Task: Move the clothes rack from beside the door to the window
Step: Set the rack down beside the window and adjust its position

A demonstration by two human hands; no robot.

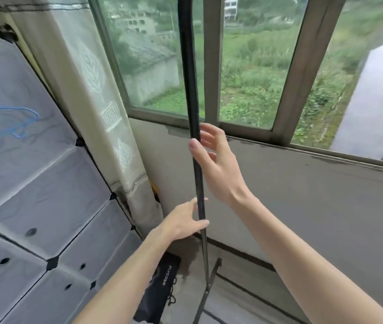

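While both open hands, left hand (pixel 183 220) and right hand (pixel 216 164), touch the rack pole (pixel 191 90) before the window (pixel 251 66), let go only once its foot (pixel 211 277) sits flat.

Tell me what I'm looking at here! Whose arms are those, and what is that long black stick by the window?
The picture comes from a camera worn on a person's head, so you see what they see when they look down. The two bare arms are their own. The long black stick is the upright pole of a clothes rack; its black legs spread out on the floor at the bottom. The right hand is up high on the pole, thumb against it and fingers loose and open. The left hand is lower down, fingers touching the pole but not wrapped tight around it. Right behind the pole is the window, with green fields outside. A pale curtain with leaf patterns hangs to the left, next to a grey cube cabinet. A black bag lies on the floor.
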